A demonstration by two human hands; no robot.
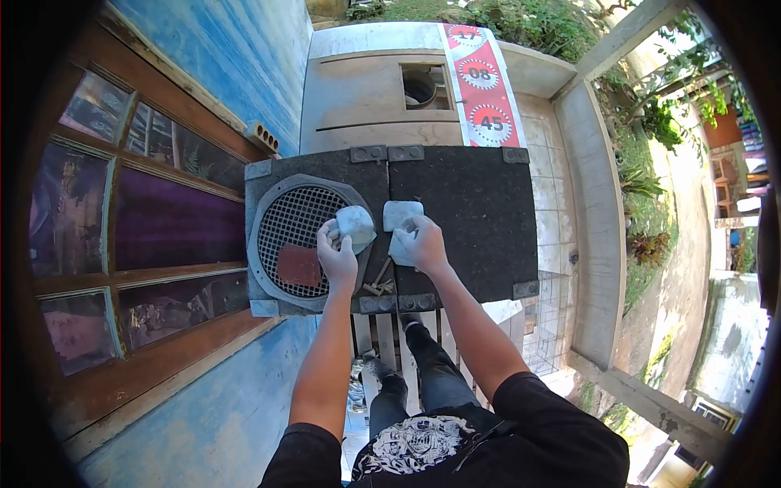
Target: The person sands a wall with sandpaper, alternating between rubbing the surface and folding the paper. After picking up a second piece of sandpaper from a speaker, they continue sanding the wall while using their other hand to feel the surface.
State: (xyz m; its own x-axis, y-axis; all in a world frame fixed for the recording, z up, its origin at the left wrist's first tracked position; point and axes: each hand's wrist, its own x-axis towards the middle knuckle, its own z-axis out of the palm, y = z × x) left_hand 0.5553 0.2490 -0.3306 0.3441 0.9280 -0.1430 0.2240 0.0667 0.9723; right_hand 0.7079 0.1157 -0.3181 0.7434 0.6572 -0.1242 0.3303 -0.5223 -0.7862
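Note:
My left hand (336, 259) has its fingers closed round a pale, dusty block with rounded corners (355, 221), held over the right rim of the round speaker grille (301, 199). The fingers of my right hand (423, 246) are bent in a pinch on a second pale block (399, 249), partly hidden by the hand. Just beyond it lies another pale block (402, 213), near the right fingertips. White dust coats the fingers of both hands. A reddish-brown square sheet (298, 266) rests on the grille. Between my forearms is a small tool with a thin handle (379, 276).
These things lie on a black carpet-covered speaker box (464, 220) with metal corners. Beyond it stands a wooden panel (358, 93) beside a red-and-white banner (480, 73). A window frame (114, 220) is on the left, a low wall (594, 211) on the right. Slats (389, 337) lie below.

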